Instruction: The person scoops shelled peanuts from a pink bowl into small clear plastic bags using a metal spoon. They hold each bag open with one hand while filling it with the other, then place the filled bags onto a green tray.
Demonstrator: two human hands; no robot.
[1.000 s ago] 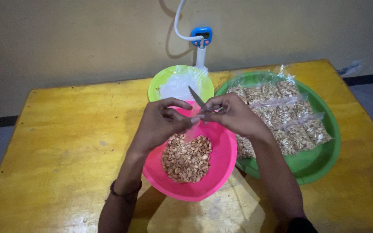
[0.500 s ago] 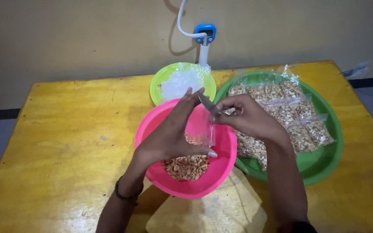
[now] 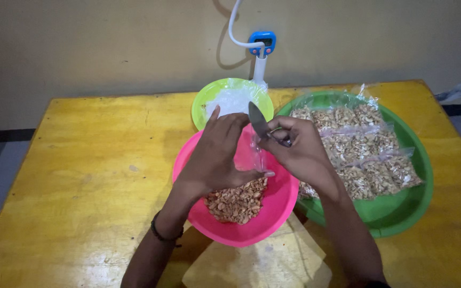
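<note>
head view: looking straight down at a yellow desk [image 3: 81, 160], pretty dim light
left hand [image 3: 217, 154]: fingers spread and pressed against a small clear plastic bag [image 3: 257, 154], thumb hooked under it, over the pink bowl
right hand [image 3: 297, 149]: clenched around a spoon [image 3: 260, 121], metal end poking up and to the far left; it also seems to pinch the top of the bag
bag: hangs between both hands, just above the nuts; can't tell what's inside
pink bowl [image 3: 278, 208]: near centre of the desk, holds a heap of roasted peanuts [image 3: 236, 202]
green tray [image 3: 401, 213]: on the right, touching the pink bowl, stacked with filled peanut packets [image 3: 358, 144]
light green bowl [image 3: 204, 101]: far side, just behind the pink one, has clear plastic in it
far edge: a white and blue gadget [image 3: 261, 45] with a white cable, by the wall
</note>
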